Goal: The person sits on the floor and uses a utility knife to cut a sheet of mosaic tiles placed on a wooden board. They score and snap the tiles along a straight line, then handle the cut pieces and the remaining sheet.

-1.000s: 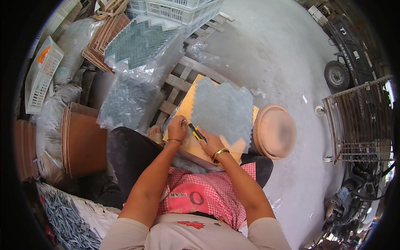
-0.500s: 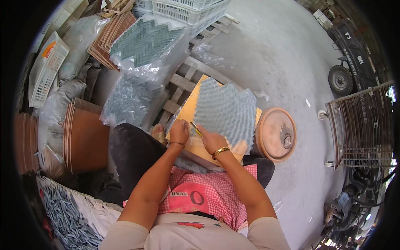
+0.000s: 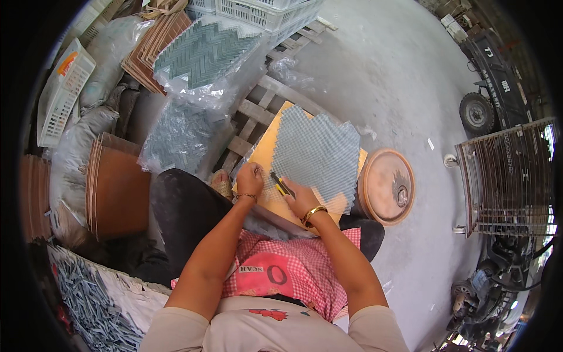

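A tile sheet (image 3: 316,152) with pale mesh over its grey-blue pieces lies on a yellow board (image 3: 264,146) in front of me. Its sides are zigzag, and a strip of bare mesh sticks out along the near edge. At the near left corner my left hand (image 3: 248,179) is closed, its fingertips pinching the mesh edge. My right hand (image 3: 300,198) grips a slim yellow-and-black utility knife (image 3: 282,184), pointing up and left toward the left hand. The knife's tip is over the mesh, close to the left fingers; whether it touches is too small to tell.
An upturned brown round drum (image 3: 387,186) stands right of the board. Plastic-wrapped herringbone tile stacks (image 3: 205,53) sit on a pallet (image 3: 252,117) at the left. Brown boards (image 3: 117,188) lean nearby, above a sack of loose tile strips (image 3: 94,305). A wheeled rack (image 3: 504,182) stands far right.
The right hand has turned the knife slightly, and more of its black part shows. Both hands have shifted only a little, the left slightly up and left; the whole view has tilted slightly.
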### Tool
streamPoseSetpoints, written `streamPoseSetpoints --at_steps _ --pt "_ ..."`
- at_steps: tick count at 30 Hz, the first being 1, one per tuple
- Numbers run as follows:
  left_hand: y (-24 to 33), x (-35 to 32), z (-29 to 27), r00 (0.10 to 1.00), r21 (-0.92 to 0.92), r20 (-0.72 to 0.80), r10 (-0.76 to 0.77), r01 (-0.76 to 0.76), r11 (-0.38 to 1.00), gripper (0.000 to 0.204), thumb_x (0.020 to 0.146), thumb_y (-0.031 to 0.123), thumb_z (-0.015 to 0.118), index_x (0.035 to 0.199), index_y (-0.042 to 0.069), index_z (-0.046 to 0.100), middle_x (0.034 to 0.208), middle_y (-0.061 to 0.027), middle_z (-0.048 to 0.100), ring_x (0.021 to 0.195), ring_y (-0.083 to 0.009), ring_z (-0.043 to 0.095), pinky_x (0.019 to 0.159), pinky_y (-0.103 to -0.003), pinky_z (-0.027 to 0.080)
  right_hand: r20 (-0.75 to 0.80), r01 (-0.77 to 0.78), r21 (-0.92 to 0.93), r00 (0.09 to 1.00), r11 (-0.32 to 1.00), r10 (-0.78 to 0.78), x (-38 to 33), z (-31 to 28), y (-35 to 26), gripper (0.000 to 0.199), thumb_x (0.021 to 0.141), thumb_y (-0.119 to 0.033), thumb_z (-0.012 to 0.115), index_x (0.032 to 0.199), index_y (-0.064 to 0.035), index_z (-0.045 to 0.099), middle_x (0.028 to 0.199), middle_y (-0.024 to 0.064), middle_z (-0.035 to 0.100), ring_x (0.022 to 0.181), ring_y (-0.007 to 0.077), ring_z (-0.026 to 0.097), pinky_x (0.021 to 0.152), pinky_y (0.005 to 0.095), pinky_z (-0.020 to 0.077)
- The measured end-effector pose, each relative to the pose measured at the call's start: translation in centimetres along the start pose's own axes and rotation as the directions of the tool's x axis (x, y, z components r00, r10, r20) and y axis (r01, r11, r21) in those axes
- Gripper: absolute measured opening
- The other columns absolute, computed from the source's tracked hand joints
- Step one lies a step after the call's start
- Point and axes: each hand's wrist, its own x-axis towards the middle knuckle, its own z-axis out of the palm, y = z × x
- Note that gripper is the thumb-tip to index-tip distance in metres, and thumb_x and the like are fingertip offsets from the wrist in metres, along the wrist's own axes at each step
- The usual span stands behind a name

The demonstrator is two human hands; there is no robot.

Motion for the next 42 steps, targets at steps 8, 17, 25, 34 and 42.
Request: streamPoseSetpoints --at_steps 8,17,25,34,42 --pt "-0.4 0.2 0.3 1.0 -0.093 -0.005 -0.023 0.023 0.995 0.003 0.067 0.001 0.055 0.07 0.001 0.055 0.07 -0.0151 0.053 0.067 -0.0325 0.053 0.061 -0.038 0.042 -0.014 -0.046 0.219 0.999 0.975 0.05 -0.2 2.4 0.4 0.052 0.079 -0.008 0.046 0.128 -0.0195 0.031 0.055 0.0051 0.052 0.04 0.0119 0.05 0.041 0.0258 0.0441" --pt "-0.6 0.3 -0.3 0.998 -0.043 0.05 0.037 -0.035 0.998 0.006 0.065 0.006 0.053 0.069 0.002 0.056 0.067 -0.0145 0.053 0.066 -0.0288 0.053 0.061 -0.035 0.042 0.185 -0.178 0.301 0.975 0.937 0.126 -3.6 0.3 -1.2 0.051 0.08 -0.008 0.047 0.128 -0.0198 0.033 0.058 0.0039 0.053 0.043 0.0097 0.052 0.041 0.0241 0.0442" --pt "2.0 0.8 -1.8 0.961 0.193 0.276 -0.015 -0.041 0.98 0.011 0.065 0.012 0.059 0.064 0.002 0.055 0.07 -0.0185 0.053 0.069 -0.0346 0.053 0.062 -0.04 0.042 -0.11 -0.042 0.528 0.987 0.848 0.118 -6.1 0.7 3.0 0.052 0.08 -0.006 0.047 0.128 -0.0202 0.032 0.056 0.0041 0.053 0.042 0.0096 0.051 0.042 0.0238 0.0439" --pt "0.2 -0.5 -1.1 0.953 0.14 0.304 0.001 -0.045 0.989 0.008 0.067 0.007 0.057 0.071 0.002 0.051 0.069 -0.0163 0.055 0.069 -0.0336 0.054 0.061 -0.04 0.042 -0.212 0.167 -0.046 0.962 0.985 -0.173 -2.5 1.9 1.7 0.055 0.076 -0.015 0.052 0.127 -0.0214 0.032 0.077 0.0215 0.057 0.069 0.037 0.055 0.063 0.0411 0.0447" --pt "0.0 -1.6 -1.0 0.977 0.113 0.194 0.093 -0.117 0.987 0.007 0.07 0.006 0.053 0.073 0.002 0.049 0.074 -0.0166 0.053 0.071 -0.0345 0.052 0.062 -0.04 0.041 -0.074 0.107 -0.194 0.99 0.975 -0.124 -1.0 2.5 0.0 0.054 0.076 -0.016 0.051 0.126 -0.0222 0.031 0.077 0.0227 0.057 0.07 0.038 0.054 0.064 0.0447 0.0435"
